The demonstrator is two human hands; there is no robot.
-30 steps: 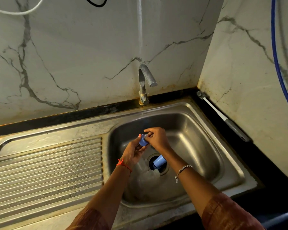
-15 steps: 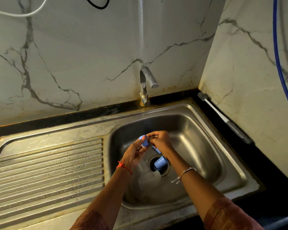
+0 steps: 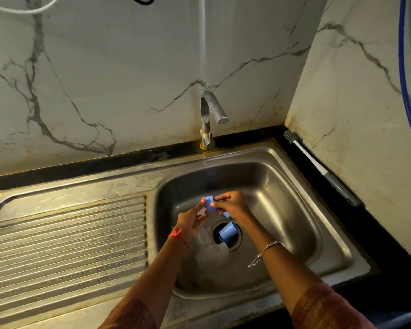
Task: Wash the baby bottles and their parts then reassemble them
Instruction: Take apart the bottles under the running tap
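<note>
Over the sink [image 3: 292, 210], the blue bottle part [image 3: 210, 205] is clamped by fingers [image 3: 221, 198] of left hand [image 3: 190, 222] and right hand [image 3: 231, 205]; should be rotated so every face gets rubbed.

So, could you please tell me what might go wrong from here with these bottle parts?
1. The left hand and right hand pinch the small blue part by the fingertips over the sink; it could slip from that grip toward the drain.
2. The blue cap lies right in the drain opening, so it might wedge there or block draining.
3. The brush lies on the counter beside the stained wall and may pick up grime.
</note>
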